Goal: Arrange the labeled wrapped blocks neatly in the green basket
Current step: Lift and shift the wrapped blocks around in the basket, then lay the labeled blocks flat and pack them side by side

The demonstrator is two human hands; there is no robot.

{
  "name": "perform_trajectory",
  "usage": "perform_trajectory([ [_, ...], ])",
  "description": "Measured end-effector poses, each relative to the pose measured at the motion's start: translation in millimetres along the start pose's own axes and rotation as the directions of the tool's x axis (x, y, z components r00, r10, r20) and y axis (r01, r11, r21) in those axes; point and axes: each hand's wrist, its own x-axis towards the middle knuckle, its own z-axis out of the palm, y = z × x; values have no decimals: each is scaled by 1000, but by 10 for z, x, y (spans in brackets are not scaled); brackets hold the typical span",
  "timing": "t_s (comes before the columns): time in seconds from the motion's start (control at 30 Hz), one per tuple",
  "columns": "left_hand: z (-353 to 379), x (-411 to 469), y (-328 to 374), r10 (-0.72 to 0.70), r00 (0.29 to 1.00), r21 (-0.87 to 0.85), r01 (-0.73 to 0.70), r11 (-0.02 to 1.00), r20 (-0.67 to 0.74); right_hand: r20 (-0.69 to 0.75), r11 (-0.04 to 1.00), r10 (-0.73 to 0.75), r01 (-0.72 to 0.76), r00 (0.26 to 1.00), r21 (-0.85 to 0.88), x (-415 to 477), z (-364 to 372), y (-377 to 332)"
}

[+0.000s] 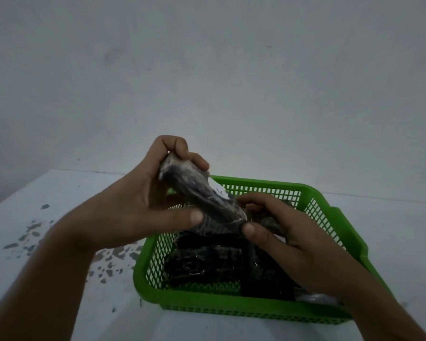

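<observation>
A green slatted basket (234, 306) sits on a white table, right of centre. Several dark blocks in clear wrap (202, 262) lie inside it, some stacked unevenly. Above the basket's far left corner I hold one dark wrapped block (197, 193) tilted, its white label facing right. My left hand (143, 203) grips its upper end and left side, thumb under it. My right hand (278, 232) pinches its lower end with thumb and fingers, and its forearm hides the basket's near right corner.
The white table (59, 193) has chipped grey spots left of the basket. A pale wall (207, 70) rises close behind the table. The table's near edge runs just below the basket.
</observation>
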Motion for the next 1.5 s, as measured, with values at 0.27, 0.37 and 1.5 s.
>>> perform_trajectory([
  [0.27,-84,-187,198,-75,990,570,129,812,-118,-161,990,-135,126,978,-61,3,8,-37],
  [0.37,-17,-252,259,-73,982,680,174,713,-174,-183,984,-170,157,968,-85,-7,46,-91],
  [1.5,-198,-752,-189,6,968,763,193,617,-250,468,581,250,255,848,-773,421,435,-226],
])
